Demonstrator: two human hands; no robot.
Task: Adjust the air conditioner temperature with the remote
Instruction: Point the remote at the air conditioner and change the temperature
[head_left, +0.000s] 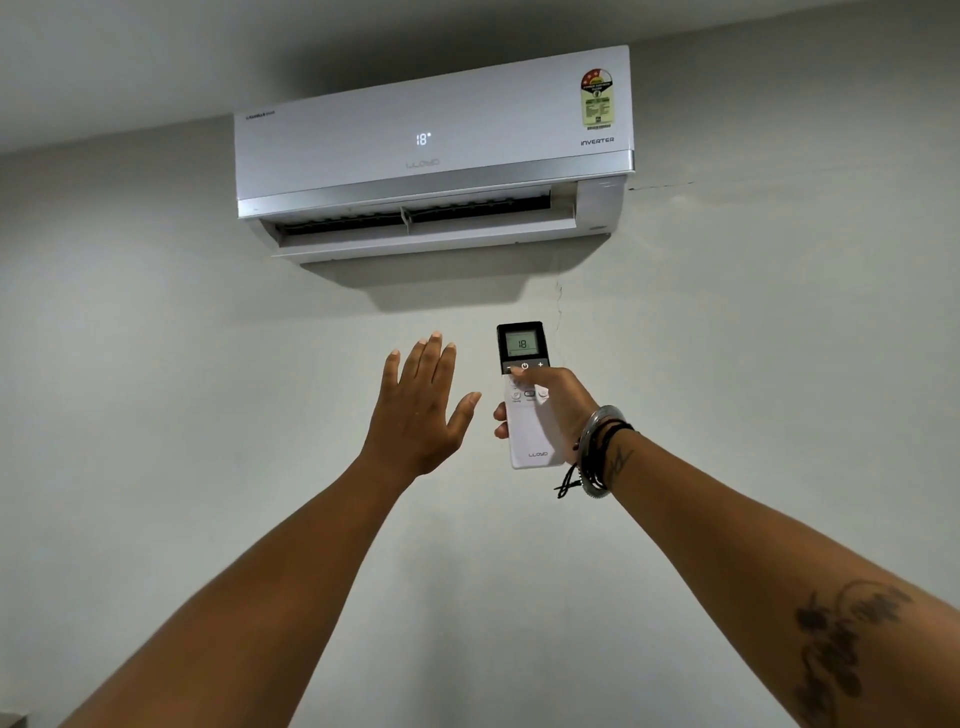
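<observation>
A white split air conditioner (434, 150) hangs high on a pale grey wall (156, 364), close under the ceiling (156, 62). Its front panel shows "18", with the word INVERTER and a coloured energy sticker (597, 98) towards its right end, and its louvre (423, 236) is swung open along the bottom edge. Nothing stands between it and the remote (524, 395).

The remote is held up below the air conditioner, under its right half and well apart from it. Its long axis runs nearly upright, the dark screen end pointing up at the unit and the white end with the brand name pointing down. The screen reads "18".

The right hand (563, 408) is wrapped around the remote's lower body, fingertips showing past its left edge, and the thumb lies across the face with its tip on the minus button. Bangles and a dark cord (597, 449) circle that wrist.

The left hand (418, 410) is raised below the air conditioner, just left of the remote, palm flat and wide open, fingers together, thumb spread, holding nothing.
</observation>
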